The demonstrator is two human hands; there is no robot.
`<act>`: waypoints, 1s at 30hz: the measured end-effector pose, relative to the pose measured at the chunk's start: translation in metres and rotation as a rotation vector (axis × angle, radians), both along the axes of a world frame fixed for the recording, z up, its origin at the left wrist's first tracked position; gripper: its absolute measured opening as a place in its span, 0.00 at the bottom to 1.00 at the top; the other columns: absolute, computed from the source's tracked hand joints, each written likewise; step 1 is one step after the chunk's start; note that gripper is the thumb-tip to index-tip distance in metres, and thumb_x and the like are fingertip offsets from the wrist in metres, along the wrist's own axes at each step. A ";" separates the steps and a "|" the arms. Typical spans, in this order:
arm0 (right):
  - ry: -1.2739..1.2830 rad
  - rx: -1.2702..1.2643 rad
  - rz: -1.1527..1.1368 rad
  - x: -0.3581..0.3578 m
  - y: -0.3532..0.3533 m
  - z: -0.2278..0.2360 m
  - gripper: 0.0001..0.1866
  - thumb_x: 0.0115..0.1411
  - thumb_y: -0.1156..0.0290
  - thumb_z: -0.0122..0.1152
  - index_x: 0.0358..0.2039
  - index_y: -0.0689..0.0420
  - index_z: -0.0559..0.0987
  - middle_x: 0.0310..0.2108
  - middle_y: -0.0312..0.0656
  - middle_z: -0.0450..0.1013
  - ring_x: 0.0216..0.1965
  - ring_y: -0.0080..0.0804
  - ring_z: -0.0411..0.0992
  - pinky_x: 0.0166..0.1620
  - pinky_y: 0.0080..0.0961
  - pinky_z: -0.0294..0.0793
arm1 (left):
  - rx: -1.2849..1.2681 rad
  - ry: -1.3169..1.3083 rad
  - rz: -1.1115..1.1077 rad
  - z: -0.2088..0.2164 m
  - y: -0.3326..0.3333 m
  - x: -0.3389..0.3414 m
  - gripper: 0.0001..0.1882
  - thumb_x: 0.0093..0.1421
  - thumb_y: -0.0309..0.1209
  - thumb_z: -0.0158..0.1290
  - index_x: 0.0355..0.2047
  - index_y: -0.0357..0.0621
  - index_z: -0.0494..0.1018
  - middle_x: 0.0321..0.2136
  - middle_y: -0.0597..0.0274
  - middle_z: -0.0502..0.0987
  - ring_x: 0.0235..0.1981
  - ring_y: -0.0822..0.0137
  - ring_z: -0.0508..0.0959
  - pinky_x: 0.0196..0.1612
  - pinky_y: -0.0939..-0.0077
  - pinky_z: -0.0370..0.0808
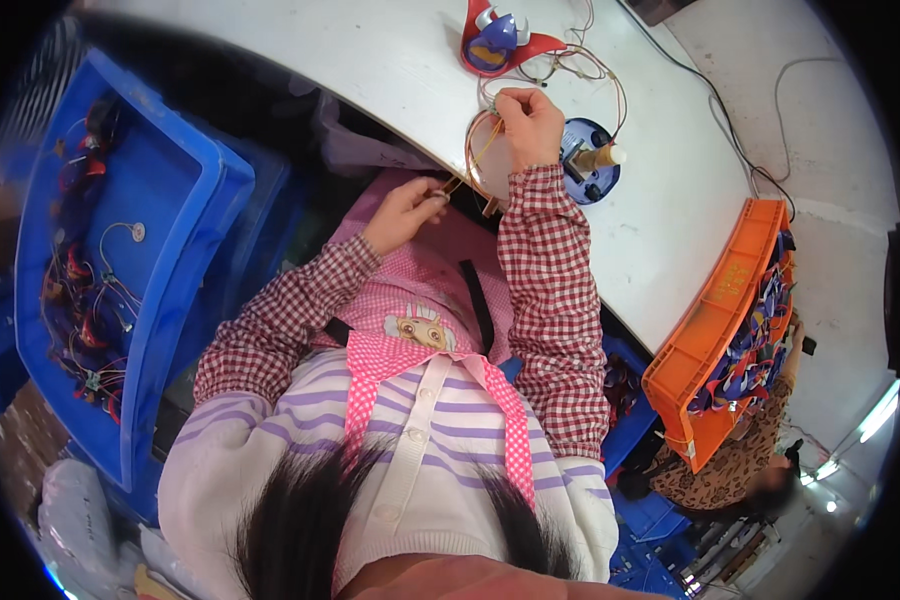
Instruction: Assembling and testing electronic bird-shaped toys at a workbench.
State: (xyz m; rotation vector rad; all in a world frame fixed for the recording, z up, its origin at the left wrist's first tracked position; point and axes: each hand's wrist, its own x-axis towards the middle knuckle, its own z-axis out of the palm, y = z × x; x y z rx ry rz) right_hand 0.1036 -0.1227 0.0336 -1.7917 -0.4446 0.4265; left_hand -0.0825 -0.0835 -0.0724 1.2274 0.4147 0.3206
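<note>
My left hand (407, 214) is closed in a pinch by the table's front edge, on a thin yellow wire (453, 186) with what looks like a small round piece at the fingertips. Above the tabletop my right hand (532, 128) pinches thin wires (490, 98); their ends are hidden by the fingers. Yellow wire runs between the two hands. Just beyond the right hand sits a blue and red plastic toy figure (494, 48) with white horns, wires trailing from it. Right of that hand is a round blue device (595, 185) with a tan cylinder (598, 157) lying on it.
A blue crate (175, 150) at the left holds several wired toy parts (90, 330). An orange crate (715, 310) full of blue and red toys stands at the table's right edge. Cables (715, 95) cross the white table (370, 65). Another person (720, 465) is at the lower right.
</note>
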 end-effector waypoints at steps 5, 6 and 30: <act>0.054 0.034 0.039 0.006 -0.004 -0.007 0.07 0.51 0.74 0.58 0.31 0.63 0.78 0.24 0.37 0.73 0.22 0.23 0.69 0.27 0.17 0.70 | -0.084 0.131 -0.135 0.035 0.001 -0.024 0.14 0.61 0.27 0.49 0.46 0.34 0.70 0.32 0.60 0.74 0.26 0.74 0.73 0.31 0.87 0.71; 0.076 0.018 0.052 0.006 -0.003 -0.005 0.08 0.51 0.73 0.58 0.31 0.63 0.78 0.24 0.37 0.73 0.22 0.23 0.69 0.27 0.17 0.70 | -0.084 0.122 -0.121 0.041 0.000 -0.028 0.13 0.61 0.27 0.49 0.46 0.34 0.70 0.31 0.60 0.74 0.26 0.74 0.73 0.30 0.87 0.71; -0.627 -0.245 0.261 -0.067 -0.108 0.019 0.12 0.51 0.77 0.59 0.38 0.57 0.76 0.31 0.41 0.69 0.28 0.34 0.69 0.30 0.24 0.70 | -0.397 0.077 -0.059 0.079 -0.015 0.010 0.08 0.62 0.31 0.50 0.37 0.38 0.70 0.25 0.63 0.72 0.20 0.78 0.72 0.20 0.91 0.66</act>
